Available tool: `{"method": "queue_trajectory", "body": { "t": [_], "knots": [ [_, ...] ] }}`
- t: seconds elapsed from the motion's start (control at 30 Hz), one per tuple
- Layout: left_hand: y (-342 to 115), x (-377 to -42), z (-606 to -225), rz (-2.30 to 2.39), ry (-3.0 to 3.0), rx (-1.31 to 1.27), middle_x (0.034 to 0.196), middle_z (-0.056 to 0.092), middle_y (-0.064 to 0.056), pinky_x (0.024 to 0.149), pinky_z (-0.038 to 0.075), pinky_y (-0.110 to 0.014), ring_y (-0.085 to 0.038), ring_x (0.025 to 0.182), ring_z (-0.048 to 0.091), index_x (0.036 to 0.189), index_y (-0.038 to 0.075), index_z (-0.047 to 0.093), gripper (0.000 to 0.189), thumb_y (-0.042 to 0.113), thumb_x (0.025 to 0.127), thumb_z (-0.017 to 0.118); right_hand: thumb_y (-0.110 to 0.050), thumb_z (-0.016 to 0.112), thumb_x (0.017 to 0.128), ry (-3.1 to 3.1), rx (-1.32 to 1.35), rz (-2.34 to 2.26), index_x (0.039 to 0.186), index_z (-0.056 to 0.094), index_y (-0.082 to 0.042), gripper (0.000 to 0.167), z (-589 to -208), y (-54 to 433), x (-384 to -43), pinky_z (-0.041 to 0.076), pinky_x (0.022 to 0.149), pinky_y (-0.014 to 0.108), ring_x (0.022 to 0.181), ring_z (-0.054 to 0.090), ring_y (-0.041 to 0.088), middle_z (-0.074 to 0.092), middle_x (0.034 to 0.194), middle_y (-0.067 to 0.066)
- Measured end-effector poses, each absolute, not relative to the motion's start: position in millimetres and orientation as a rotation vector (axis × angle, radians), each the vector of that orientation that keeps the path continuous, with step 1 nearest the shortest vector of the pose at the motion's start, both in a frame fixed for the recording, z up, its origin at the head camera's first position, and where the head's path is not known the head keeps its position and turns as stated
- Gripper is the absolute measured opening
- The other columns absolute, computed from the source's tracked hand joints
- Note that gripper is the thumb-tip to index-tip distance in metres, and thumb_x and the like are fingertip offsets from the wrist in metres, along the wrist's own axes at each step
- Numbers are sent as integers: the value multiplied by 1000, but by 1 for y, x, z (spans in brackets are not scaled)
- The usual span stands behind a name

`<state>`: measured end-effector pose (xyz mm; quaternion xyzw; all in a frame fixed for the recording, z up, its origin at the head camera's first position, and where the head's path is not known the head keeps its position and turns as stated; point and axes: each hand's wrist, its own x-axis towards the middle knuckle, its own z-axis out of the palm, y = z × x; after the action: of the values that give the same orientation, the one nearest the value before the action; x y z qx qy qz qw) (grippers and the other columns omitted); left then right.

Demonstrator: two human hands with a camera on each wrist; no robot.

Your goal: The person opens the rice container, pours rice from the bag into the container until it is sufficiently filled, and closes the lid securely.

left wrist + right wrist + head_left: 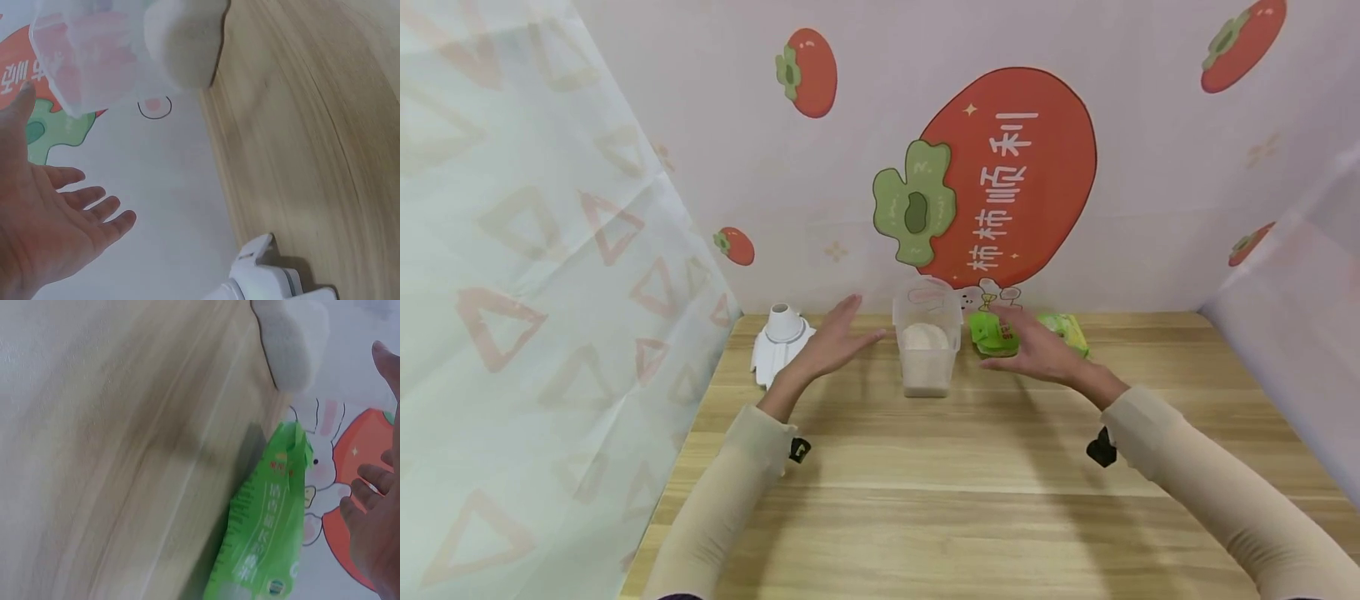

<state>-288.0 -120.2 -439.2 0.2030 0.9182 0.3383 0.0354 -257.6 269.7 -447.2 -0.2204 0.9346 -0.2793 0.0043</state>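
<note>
A clear plastic container (927, 379) stands upright near the back of the table, with a pale, grainy-looking filling (925, 335) heaped inside. On its left my left hand (835, 340) is held in the air, fingers extended and thumb spread apart, touching nothing. My right hand (1037, 350) is raised on the other side with its thumb toward the container, also holding nothing. Behind that hand lies a green printed packet (992, 335), partly hidden in the head view; the right wrist view shows its crumpled end beside the container.
At the back left of the wooden table (917, 500) sits a white plastic piece (781, 350) with a cone-shaped top. A patterned backdrop (820, 192) rises behind the table's far edge, and a patterned sheet (550, 292) hangs along the left side.
</note>
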Motion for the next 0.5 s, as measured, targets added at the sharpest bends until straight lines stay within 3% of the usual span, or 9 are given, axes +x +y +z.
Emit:
{"method": "queue_trajectory", "body": {
  "t": [0.17, 0.4, 0.5],
  "knots": [
    [-133, -284, -442, 1100, 2845, 542, 175, 19, -17, 130, 23, -55, -35, 161, 20, 170, 6, 17, 99, 60, 100, 63, -55, 86, 85, 2911, -714, -903, 168, 30, -10, 109, -452, 264, -253, 35, 118, 71, 154, 34, 45, 36, 168, 21],
    [-157, -285, -446, 1241, 2866, 525, 172, 24, -24, 128, 24, -59, -42, 159, 24, 168, 0, 21, 99, 48, 98, 73, -38, 90, 86, 2901, -737, -963, 168, 29, -7, 107, -454, 254, -251, 32, 120, 70, 155, 32, 45, 34, 169, 23],
    [-169, -285, -449, 1282, 2872, 505, 172, 25, -23, 127, 26, -60, -41, 159, 24, 167, 0, 22, 100, 49, 97, 74, -40, 90, 85, 2895, -748, -989, 167, 29, -7, 107, -454, 251, -251, 32, 121, 70, 155, 31, 45, 34, 169, 22]
  ]
}}
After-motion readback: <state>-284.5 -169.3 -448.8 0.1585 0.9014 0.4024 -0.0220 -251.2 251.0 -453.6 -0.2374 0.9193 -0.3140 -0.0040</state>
